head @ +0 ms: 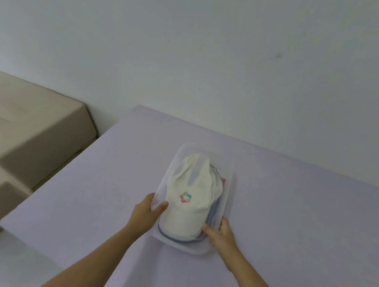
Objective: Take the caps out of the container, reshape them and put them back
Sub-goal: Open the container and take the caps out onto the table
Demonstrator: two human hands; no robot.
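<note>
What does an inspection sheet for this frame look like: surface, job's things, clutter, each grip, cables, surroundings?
Surface: lilac table, bare around the box.
Job's things: clear container near the table's middle; white cap with a coloured logo on top inside it; more caps beneath, number unclear.
Clutter: nothing seen.
Grips: left hand on the container's left wall, thumb on the white cap; right hand on the right wall, thumb inside.
Cables: nothing seen.
Surroundings: plain wall behind; beige sofa at left.

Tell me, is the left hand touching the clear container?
Touching. The head view shows the left hand gripping the rim of the container, its thumb hooked over the edge beside the white cap.
</note>
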